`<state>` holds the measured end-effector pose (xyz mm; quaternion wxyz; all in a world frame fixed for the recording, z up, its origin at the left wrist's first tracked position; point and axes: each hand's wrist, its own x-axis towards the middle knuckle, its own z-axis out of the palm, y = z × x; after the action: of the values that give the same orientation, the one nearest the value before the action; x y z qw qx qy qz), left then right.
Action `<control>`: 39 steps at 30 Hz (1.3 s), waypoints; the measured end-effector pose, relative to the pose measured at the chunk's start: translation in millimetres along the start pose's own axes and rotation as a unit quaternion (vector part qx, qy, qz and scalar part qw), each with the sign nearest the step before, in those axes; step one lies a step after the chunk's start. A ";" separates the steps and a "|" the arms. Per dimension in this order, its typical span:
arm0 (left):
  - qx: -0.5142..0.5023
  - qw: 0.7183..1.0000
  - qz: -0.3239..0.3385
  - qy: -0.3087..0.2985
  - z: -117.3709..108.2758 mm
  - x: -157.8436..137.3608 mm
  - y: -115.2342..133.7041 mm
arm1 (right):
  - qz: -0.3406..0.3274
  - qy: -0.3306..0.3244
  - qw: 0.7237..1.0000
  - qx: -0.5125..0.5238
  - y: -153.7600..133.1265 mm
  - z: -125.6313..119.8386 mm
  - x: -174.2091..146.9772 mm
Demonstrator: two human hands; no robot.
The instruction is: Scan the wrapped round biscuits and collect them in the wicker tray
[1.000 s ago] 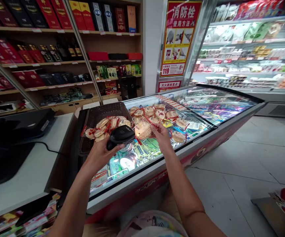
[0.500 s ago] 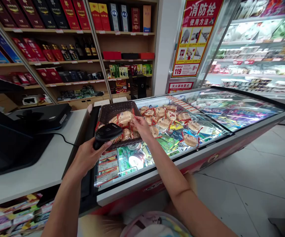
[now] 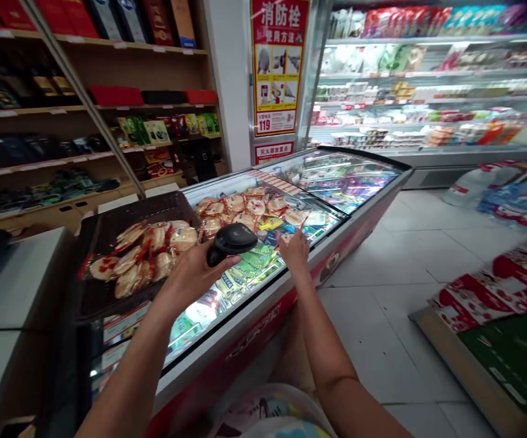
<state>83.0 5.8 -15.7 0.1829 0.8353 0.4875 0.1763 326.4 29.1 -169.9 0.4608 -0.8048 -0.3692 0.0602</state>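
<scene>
My left hand [image 3: 195, 274] is wrapped round the handle of a black barcode scanner [image 3: 236, 238], its head pointing right over the freezer's glass. My right hand [image 3: 295, 252] is closed on a clear-wrapped round bread [image 3: 284, 237] near the front edge of the glass; the hand hides most of that pack. Another wrapped bread [image 3: 295, 217] lies just beyond my fingers. Further left on the glass is a group of similar packs [image 3: 233, 204] with red-edged wrappers. A dark brown basket [image 3: 142, 210] at the left holds several more of them.
A chest freezer [image 3: 263, 304] with a glass top runs away to the right. A white counter [image 3: 21, 286] stands at left. Boxed stock lies on a low platform [image 3: 464, 389] at right, with large water bottles [image 3: 468, 185] behind. Wall shelves and a lit refrigerated display stand at the back.
The view has swung right. My right hand has left the pack in the basket and moved right to a bread on the glass. The scanner has moved right, out from over the basket.
</scene>
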 end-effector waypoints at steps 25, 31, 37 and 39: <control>0.016 0.997 -0.063 0.033 -7.3 2.6 -24.2 | -0.130 -0.117 0.920 0.350 -46.4 14.2 -13.4; 0.023 0.989 -0.105 0.099 -42.8 -36.6 -71.3 | -0.167 -0.189 0.897 0.364 -109.5 48.8 -43.3; 0.048 0.969 -0.187 0.154 -69.1 -78.1 -103.2 | -0.203 -0.238 0.885 0.346 -171.4 97.1 -75.1; 0.037 0.964 -0.205 0.164 -73.4 -87.9 -111.1 | -0.207 -0.253 0.884 0.335 -187.4 111.3 -84.3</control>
<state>-75.8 -10.8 -15.0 0.1012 0.6837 0.6776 0.2515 116.0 108.7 -106.3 0.5958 -0.4655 -0.5894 0.2846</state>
